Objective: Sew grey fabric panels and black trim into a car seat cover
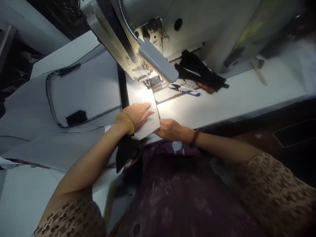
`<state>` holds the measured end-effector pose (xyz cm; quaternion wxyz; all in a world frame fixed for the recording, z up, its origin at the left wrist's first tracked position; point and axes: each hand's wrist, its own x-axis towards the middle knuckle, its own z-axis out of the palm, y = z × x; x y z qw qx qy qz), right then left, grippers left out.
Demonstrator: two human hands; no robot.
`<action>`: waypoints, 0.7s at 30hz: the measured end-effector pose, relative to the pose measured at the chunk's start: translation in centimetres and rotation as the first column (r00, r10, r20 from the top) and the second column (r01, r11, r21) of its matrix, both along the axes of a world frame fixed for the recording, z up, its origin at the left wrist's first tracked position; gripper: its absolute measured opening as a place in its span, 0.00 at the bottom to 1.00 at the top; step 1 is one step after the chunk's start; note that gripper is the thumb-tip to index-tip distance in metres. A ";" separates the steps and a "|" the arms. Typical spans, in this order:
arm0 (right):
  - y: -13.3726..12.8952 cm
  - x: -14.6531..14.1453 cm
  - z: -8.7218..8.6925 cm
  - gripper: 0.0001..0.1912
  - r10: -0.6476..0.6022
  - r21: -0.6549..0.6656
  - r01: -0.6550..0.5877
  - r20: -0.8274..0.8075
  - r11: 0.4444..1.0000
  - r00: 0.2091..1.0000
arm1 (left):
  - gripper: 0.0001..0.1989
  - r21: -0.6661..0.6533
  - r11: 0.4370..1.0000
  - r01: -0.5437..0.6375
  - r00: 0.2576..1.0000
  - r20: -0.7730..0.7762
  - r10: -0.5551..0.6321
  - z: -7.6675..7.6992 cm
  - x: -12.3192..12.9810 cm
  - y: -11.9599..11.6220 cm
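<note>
A light grey-white fabric piece [149, 125] lies on the sewing machine's bed, its far end by the needle and presser foot [148, 83]. My left hand [138, 115], with a yellow bangle at the wrist, rests flat on the piece with fingers stretched out. At the near right corner, my right hand [170, 129] pinches the fabric's edge between curled fingers; its fingertips are partly hidden. The sewing machine [187, 29] stands just beyond both hands, and a grey lamp [158, 62] lights the stitching area.
Large grey fabric panels [86, 89] with black strips spread over the left side. Right of the needle lie blue-handled thread snips [190, 92], black fabric strips [197, 67] and a red-orange handle [205, 88]. A wooden stick [258, 73] is farther right. The table's front edge runs near my body.
</note>
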<state>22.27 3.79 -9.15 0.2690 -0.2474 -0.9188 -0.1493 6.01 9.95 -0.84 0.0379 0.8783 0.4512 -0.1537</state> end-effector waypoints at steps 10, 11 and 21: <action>0.3 1.4 1.2 0.12 0.052 0.078 -0.048 -0.051 0.996 0.997 | 0.20 0.223 0.970 0.095 0.986 0.110 -0.122 -3.9 -1.7 2.4; 0.2 1.4 1.4 0.12 0.049 0.071 -0.046 -0.040 0.996 0.998 | 0.22 0.246 0.965 0.092 0.985 0.119 -0.124 -4.1 -1.7 2.3; 0.4 1.9 3.2 0.14 0.128 -0.028 -0.126 0.060 0.992 0.990 | 0.26 0.233 0.966 0.111 0.984 0.112 -0.140 -3.5 -1.0 1.8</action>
